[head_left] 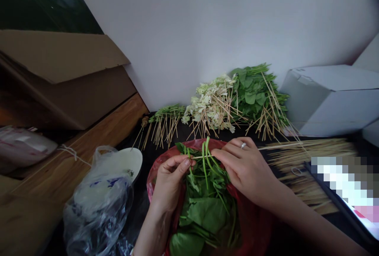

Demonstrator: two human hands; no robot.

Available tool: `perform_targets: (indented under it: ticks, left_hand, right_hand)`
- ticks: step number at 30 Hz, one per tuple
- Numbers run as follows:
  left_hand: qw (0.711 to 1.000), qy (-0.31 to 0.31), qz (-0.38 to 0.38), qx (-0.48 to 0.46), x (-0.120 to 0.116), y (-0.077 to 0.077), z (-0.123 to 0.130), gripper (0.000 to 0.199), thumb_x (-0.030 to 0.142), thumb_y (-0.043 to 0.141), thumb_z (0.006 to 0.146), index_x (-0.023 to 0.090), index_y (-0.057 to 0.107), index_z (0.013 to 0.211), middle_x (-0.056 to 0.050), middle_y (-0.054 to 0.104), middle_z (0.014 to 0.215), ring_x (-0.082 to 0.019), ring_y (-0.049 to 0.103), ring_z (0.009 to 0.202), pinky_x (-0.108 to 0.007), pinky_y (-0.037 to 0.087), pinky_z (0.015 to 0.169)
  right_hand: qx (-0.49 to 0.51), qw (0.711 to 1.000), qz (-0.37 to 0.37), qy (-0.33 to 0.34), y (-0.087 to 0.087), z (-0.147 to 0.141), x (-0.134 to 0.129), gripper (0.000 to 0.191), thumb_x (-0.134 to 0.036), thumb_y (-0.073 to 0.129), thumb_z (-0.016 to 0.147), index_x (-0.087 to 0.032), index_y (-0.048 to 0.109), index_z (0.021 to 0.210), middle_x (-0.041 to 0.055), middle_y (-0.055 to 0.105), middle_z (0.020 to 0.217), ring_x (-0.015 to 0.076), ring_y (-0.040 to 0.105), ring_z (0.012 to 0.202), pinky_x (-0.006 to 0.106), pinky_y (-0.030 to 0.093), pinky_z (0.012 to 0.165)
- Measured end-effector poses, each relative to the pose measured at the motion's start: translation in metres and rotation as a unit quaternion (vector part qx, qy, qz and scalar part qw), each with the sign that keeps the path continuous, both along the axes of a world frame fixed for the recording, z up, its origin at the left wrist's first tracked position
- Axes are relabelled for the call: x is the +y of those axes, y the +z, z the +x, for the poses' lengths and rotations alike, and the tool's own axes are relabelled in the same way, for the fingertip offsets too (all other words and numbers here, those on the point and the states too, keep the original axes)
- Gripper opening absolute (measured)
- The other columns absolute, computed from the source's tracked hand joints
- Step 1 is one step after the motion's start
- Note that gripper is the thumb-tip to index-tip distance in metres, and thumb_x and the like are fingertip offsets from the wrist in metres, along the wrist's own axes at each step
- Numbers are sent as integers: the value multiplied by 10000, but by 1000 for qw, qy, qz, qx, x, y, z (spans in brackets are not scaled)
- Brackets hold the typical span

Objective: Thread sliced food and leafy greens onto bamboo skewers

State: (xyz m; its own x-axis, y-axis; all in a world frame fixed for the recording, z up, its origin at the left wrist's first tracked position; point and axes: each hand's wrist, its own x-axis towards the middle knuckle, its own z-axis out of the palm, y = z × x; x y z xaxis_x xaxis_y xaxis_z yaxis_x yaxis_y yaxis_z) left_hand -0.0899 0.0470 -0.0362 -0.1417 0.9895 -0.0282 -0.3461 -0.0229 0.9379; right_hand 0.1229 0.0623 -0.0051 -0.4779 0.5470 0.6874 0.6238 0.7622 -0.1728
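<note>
My right hand (245, 165), with a ring on one finger, is closed around a thin bamboo skewer (199, 157) lying roughly level. Green stems (205, 163) cross the skewer beside my right fingertips, their leaves hanging down. At the skewer's left end, my left hand (173, 175) pinches a leafy green stem (189, 154) between thumb and forefinger. Both hands are above a red plastic bag (254, 220) full of loose leafy greens (207, 212). Whether the left-hand stem is pierced by the skewer is hard to tell.
Along the wall lie skewered green stems (168, 110), pale cabbage-like leaves (207, 102) and leafy greens (250, 90). Bare skewers (322, 149) and a phone (340, 200) are at right, near a white box (340, 106). At left are a bowl (134, 161), a clear bag (97, 208) and a cardboard box (65, 90).
</note>
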Motion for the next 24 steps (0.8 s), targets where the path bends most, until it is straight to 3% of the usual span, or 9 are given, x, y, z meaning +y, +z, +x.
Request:
perform_targets:
  ticks: [18, 24]
  left_hand:
    - [1000, 1, -14, 7, 0, 1, 3, 244, 323, 934, 634, 172, 804, 775, -40, 782, 741, -137, 684, 659, -232, 541, 663]
    - [999, -27, -17, -14, -1, -3, 6, 218, 313, 939, 624, 199, 806, 753, -41, 809, 826, -167, 718, 746, -288, 565, 781]
  right_hand:
    - [-16, 1000, 5, -10, -3, -8, -4, 306, -50, 426, 953, -137, 718, 983, 43, 647, 760, 209, 516, 729, 382, 331, 791]
    - [-4, 1000, -19, 12, -9, -14, -5, 297, -52, 431, 948, -140, 707, 1009, 43, 671, 790, 201, 538, 745, 365, 332, 782]
